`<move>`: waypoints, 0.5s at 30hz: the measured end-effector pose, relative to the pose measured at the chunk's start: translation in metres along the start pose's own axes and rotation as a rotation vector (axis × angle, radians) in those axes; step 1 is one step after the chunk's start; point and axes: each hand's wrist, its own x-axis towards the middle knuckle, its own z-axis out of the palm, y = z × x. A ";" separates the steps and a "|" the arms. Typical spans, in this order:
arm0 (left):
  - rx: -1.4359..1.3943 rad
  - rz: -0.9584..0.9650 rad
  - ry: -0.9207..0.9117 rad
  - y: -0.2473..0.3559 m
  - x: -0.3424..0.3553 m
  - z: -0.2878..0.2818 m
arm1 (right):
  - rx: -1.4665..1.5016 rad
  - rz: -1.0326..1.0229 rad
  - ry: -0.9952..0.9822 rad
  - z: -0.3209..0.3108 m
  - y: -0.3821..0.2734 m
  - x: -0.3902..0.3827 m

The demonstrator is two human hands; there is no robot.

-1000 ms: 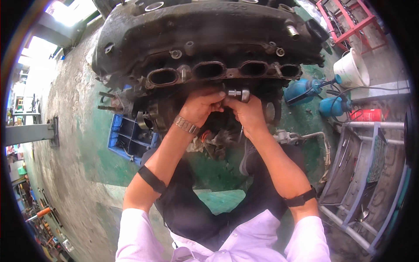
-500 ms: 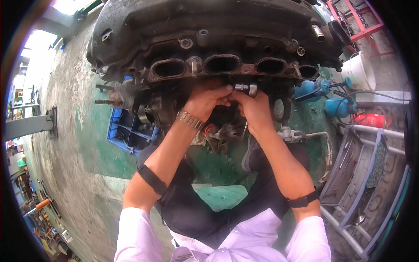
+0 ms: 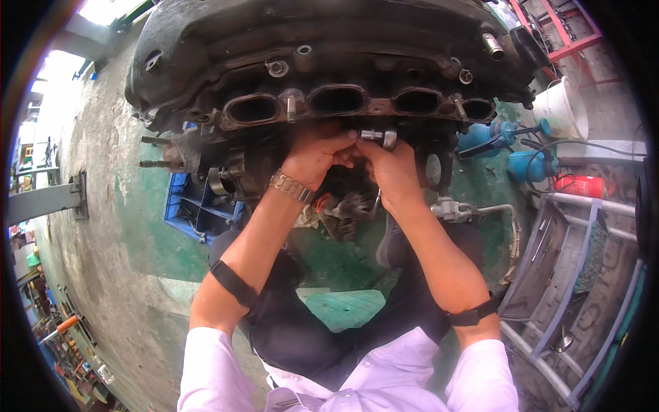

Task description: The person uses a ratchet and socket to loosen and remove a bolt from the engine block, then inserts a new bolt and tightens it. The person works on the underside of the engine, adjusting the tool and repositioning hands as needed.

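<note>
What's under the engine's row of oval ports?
Left hand, right hand holding a ratchet with silver socket; lower in view, a grey cloth-like bundle. The hands cover whatever lies behind them; what the socket meets can't be seen.

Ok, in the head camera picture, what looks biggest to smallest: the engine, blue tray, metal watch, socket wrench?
1. Engine
2. Blue tray, though partly hidden
3. Metal watch and socket wrench: I can't rank these, because the right hand partly covers the wrench.
</note>
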 end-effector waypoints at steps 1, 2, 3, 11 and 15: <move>-0.006 0.015 -0.008 0.000 0.000 0.001 | -0.021 -0.009 -0.011 0.000 -0.001 -0.001; -0.014 0.013 -0.006 0.000 0.000 0.001 | -0.041 -0.017 -0.023 0.000 -0.002 -0.001; -0.021 0.011 -0.004 0.001 0.000 0.001 | -0.031 -0.017 -0.023 0.000 -0.003 -0.001; -0.030 0.020 -0.007 0.004 -0.002 0.005 | -0.050 -0.034 -0.014 0.003 -0.001 -0.001; -0.027 0.033 0.031 0.005 -0.005 0.009 | -0.047 -0.025 -0.032 0.000 -0.001 0.000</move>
